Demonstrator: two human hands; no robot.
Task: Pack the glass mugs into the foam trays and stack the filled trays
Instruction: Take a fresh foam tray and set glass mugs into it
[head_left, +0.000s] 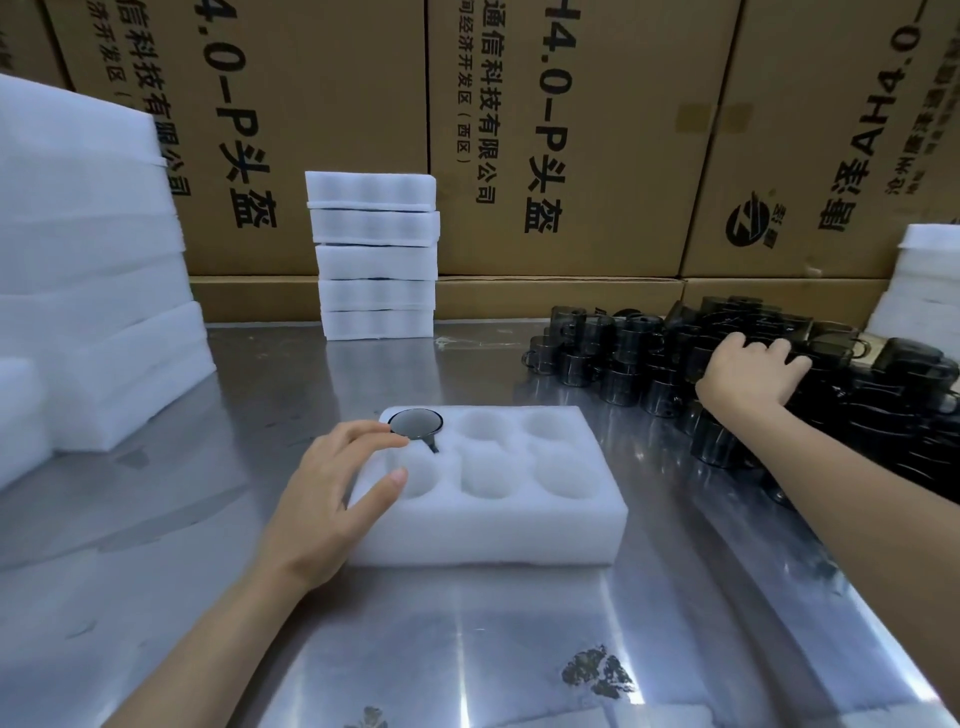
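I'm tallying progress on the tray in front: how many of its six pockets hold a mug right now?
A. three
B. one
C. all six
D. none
B: only the far-left pocket of the tray holds a mug; the other five pockets show bare white foam.

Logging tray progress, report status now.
Left hand open, fingertips at the one seated mug in the foam tray. Right hand on the mug pile, grip unclear. Five pockets empty. Nothing in the way.
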